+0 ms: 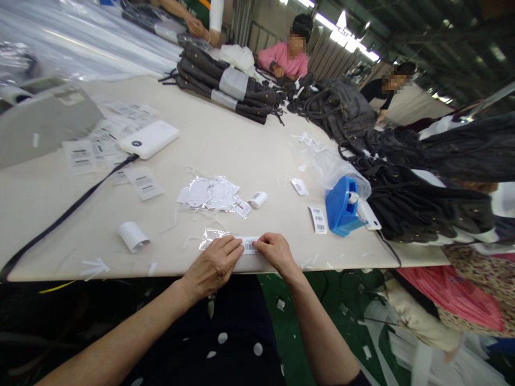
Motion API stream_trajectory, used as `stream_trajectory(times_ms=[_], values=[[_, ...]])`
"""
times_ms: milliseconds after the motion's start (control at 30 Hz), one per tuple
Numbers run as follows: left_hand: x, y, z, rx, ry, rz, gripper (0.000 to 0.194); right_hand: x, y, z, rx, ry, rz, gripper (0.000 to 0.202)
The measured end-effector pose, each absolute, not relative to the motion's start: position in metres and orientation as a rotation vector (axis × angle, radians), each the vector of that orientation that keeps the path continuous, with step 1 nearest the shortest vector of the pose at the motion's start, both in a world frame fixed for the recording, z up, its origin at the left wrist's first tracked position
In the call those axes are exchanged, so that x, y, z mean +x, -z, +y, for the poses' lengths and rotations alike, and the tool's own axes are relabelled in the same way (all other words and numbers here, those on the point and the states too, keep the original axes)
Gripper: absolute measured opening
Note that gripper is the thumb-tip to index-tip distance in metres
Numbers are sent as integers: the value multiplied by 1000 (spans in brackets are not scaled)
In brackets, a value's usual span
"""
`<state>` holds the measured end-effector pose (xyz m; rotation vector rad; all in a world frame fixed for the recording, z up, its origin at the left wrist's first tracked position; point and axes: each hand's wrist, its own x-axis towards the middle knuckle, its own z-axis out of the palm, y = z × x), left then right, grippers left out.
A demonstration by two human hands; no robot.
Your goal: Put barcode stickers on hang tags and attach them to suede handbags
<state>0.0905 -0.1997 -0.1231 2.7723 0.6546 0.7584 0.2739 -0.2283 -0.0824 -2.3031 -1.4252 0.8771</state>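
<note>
A white barcode label (249, 246) lies low over the table's front edge, between my two hands. My right hand (277, 253) pinches its right end between thumb and fingers. The fingers of my left hand (217, 262) are closed together and press on its left end. Clear shiny plastic (211, 236) shows just beyond the left fingers; what lies under them is hidden. Farther back sits a loose pile of white tags (211, 193) in clear plastic. Beside it is a small curled label strip (258, 200).
A blue tape dispenser (341, 209) stands right, near a barcode strip (317, 220). A white power bank (151, 139) with a black cable lies left on label sheets (142, 182). A curled label roll (134, 237) is front left. Dark garments (229, 86) are heaped behind; people work beyond.
</note>
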Motion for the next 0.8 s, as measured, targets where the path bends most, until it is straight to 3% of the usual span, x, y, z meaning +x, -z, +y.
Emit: stream_trajectory(times_ms=[500,700,800], values=[[93,119,-199,2841,-650,707,29,264,77,-236,-2553,-389,-1565,21],[93,116,-201,2798,-617,715,28,236,100,-272,-1923,44,-1935,31],[93,114,-203,2794,-585,734,30,232,115,-281,-1875,201,-1988,34]])
